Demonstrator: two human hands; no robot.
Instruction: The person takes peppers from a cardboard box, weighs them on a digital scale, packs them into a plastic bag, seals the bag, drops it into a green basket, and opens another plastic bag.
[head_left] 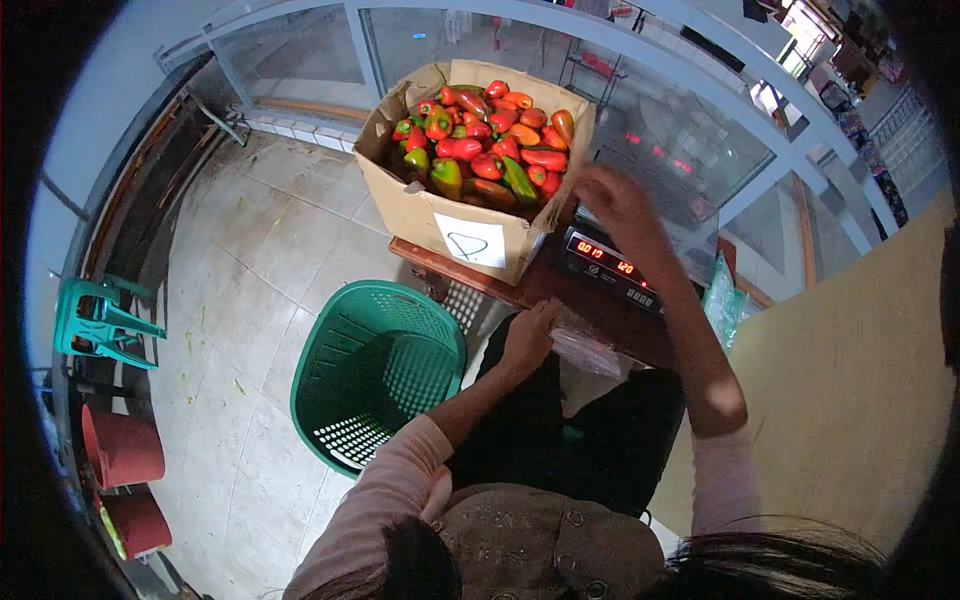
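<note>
One cardboard box (400, 208) stands on one wooden table (548, 287), flaps raised, heaped with peppers (460, 149); well over twenty show, mostly red with a few green or partly green ones, and the lower layers are hidden, so no full count can be made. One white sheet of paper (470, 241) with a dark hand-drawn mark is on the box's front. Just to the right of the box sits one digital scale (610, 266) with a lit red display. The person has two bare hands in view. The left hand (530, 337) is at the table's near edge, its forearm slanting up and rightward past the basket's rim; its fingers are closed on one clear plastic bag (592, 352), which spreads out to the right over the lap. The right arm rises from the lower right, elbow bent, forearm steep, and the right hand (612, 200) is raised over the back of the scale, turned leftward near the box's right side; it is blurred, so how far its fingers are open, and whether they have hold of anything, cannot be told. One green plastic basket (325, 375) with perforated walls stands on the tiled floor (235, 260), left of the knees. Farther left are one teal plastic stool (103, 318) and two red buckets (122, 448).
</note>
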